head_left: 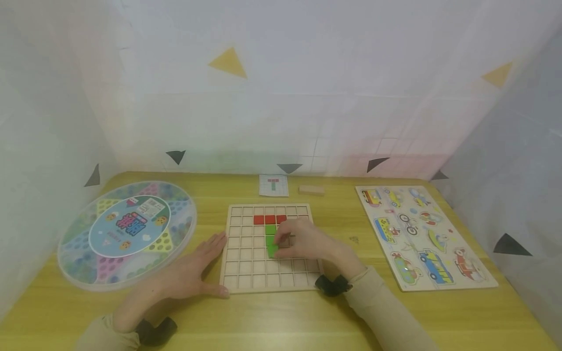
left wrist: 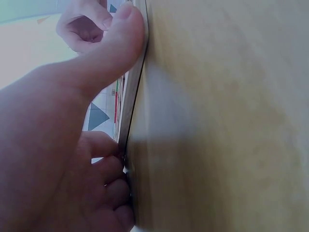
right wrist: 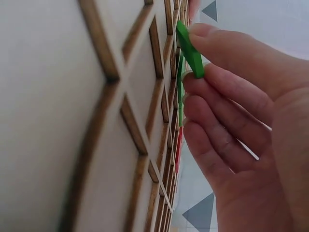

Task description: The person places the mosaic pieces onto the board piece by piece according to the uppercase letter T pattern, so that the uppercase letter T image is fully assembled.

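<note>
A wooden grid board (head_left: 246, 281) lies in the middle of the table. Three red square tiles (head_left: 270, 220) form a row in its upper part, with green tiles (head_left: 270, 229) in a column below the middle one. My right hand (head_left: 309, 241) pinches a green square tile (right wrist: 189, 50) between thumb and fingertips, tilted over a cell at the column's lower end. Spread out at the board's left side, my left hand (head_left: 186, 273) touches the edge with its fingertips, its thumb by the lower left corner. In the left wrist view the thumb (left wrist: 120, 38) lies along the board's edge.
A pattern card (head_left: 273, 186) showing a red and green T lies behind the board, beside a small wooden block (head_left: 311, 190). On the left is a round game box (head_left: 70, 243); on the right, a vehicle picture puzzle (head_left: 421, 243). Pale sheets (head_left: 281, 112) enclose the table.
</note>
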Tool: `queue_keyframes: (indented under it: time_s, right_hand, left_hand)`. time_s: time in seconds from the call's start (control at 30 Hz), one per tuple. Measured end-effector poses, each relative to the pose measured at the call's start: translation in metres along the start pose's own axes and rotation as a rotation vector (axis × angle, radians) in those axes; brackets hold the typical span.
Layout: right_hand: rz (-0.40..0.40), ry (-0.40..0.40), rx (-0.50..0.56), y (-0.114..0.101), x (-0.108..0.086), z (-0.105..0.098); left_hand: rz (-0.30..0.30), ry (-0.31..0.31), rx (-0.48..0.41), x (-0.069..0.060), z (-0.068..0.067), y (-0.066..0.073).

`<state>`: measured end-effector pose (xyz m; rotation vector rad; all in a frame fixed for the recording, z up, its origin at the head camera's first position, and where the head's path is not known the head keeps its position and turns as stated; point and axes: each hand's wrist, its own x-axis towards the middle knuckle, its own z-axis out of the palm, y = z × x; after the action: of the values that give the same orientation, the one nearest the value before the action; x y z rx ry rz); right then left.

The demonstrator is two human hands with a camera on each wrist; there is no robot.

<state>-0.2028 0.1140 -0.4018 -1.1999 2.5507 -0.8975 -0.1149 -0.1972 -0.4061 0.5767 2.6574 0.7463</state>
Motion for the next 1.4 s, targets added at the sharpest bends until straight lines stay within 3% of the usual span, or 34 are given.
queue_keyframes:
  time_s: [1.4]
  right_hand:
    - [0.015,-0.016,-0.059,0.0024,0.0011,0.0051]
  left_hand:
    - [-0.024,-0.002,-0.003,-0.0007,-0.0010,0.0031]
